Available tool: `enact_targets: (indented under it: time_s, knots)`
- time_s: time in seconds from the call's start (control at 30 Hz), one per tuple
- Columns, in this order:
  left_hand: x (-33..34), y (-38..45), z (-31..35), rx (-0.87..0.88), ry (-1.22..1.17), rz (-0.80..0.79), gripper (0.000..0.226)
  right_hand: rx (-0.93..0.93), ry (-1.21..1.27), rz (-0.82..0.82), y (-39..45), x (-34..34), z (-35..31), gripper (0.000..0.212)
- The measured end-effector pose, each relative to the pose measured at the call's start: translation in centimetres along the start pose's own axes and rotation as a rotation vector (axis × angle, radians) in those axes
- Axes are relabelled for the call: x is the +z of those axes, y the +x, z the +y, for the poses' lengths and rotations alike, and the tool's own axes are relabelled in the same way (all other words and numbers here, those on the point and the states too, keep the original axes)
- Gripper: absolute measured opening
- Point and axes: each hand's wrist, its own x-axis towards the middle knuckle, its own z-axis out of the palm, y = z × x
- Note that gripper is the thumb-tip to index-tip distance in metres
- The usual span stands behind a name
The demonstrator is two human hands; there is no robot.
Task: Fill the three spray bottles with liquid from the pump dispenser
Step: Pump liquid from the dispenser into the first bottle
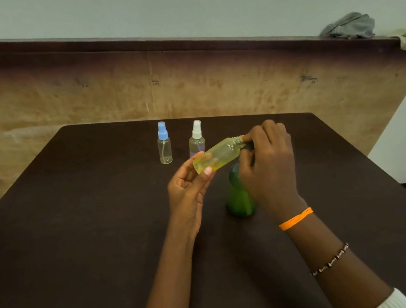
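Left hand [189, 190] at centre frame, fingers curled round the base of a yellow-tinted spray bottle [216, 155], holding it tipped almost on its side, neck pointing to the right. Right hand [266, 160] comes over the top, fingertips closed in at that threaded neck, which looks bare, no spray head on it; something dark sits at the fingertips there, likely the dispenser's nozzle, though I cannot tell for certain. Directly beneath the right palm stands the green pump dispenser [238, 196], upright on the dark desk [79, 251], its pump head hidden by the hand. So my read: this is the filling step for this one bottle, mouth lined up with the spout. Next move calls for keeping the opening square under the nozzle and pressing the pump steadily, the bottle tilted no further or liquid may run out. Above and to the left, near the desk's far edge, two more bottles wait upright and capped: a blue-capped spray bottle [164, 143] and, just beside it, a white-capped spray bottle [197, 140]. Upper right, a grey cloth [349, 26] on the ledge.
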Motion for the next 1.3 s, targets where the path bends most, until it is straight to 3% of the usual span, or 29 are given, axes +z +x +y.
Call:
enact_targets:
  time_s: [0.17,0.47,0.67,0.93,1.1,1.3]
  knots:
    - [-0.6,0.2,-0.1,-0.011,0.002,0.004,0.042,0.013,-0.054,0.056,-2.1,1.1,0.1,0.024]
    - [-0.1,-0.3,-0.2,-0.04,-0.036,0.007,0.041,-0.08,-0.046,-0.028,0.2,-0.7,0.1,0.021]
    - [-0.6,-0.2,-0.3,-0.042,-0.018,0.042,0.032,-0.031,-0.076,0.083,-1.7,1.4,0.3,0.022]
    - [0.1,-0.3,-0.3,-0.048,-0.047,0.018,0.034,-0.07,0.017,-0.018,1.2,-0.6,0.4,0.021]
    - [-0.1,0.2,-0.6,-0.058,-0.055,0.045,0.033,-0.006,0.001,0.112,-1.6,1.2,0.5,0.023]
    - [0.2,-0.2,-0.5,-0.066,-0.062,0.032,0.03,-0.069,-0.005,0.012,0.2,-0.5,0.2,0.019]
